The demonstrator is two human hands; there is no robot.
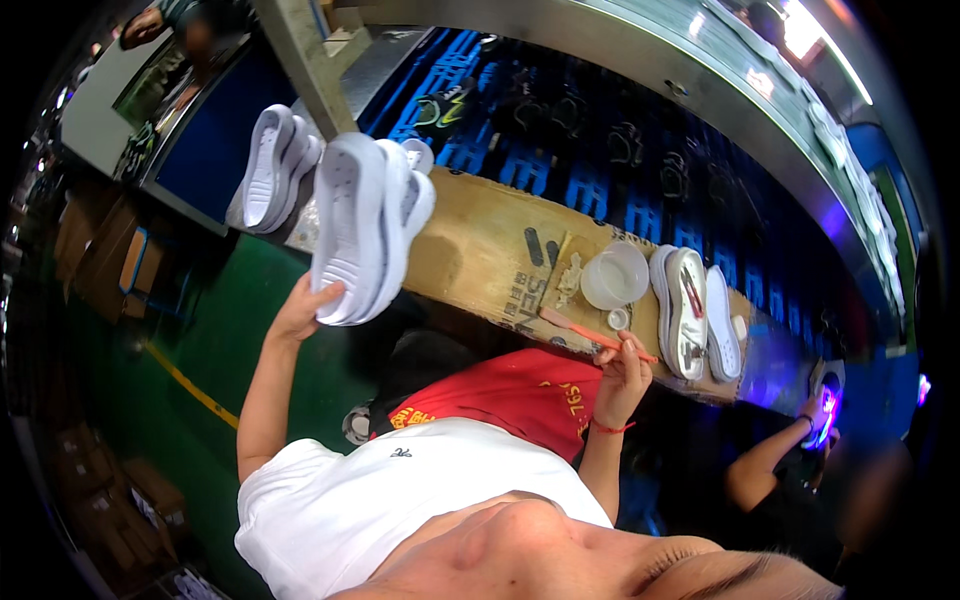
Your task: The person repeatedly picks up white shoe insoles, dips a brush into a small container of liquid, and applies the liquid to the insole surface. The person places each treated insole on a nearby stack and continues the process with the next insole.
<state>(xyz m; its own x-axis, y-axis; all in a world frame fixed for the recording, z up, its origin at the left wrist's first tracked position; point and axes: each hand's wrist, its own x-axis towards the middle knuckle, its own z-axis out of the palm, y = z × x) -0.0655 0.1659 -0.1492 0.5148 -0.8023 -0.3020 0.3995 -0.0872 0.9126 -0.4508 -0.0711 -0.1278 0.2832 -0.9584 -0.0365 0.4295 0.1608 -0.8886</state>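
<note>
My left hand (298,310) grips the heel end of several white shoe soles (345,225) held together, raised over the bench's left part. My right hand (624,378) is closed round a brush (590,334) with an orange-red handle, its tip pointing left over the bench's front edge. Just beyond the brush stand a clear plastic tub (613,276) and a small cup (618,320). To the right of the tub lie a sole with a reddish-marked inside (686,315) and a white sole (722,325).
Cardboard (465,235) covers the bench. More white soles (268,170) stand at the far left, near a metal post (300,65). Behind the bench runs a blue-lit rack or conveyor (590,190) carrying dark shoes. At right, another person's hand (812,408) is at a purple-lit object.
</note>
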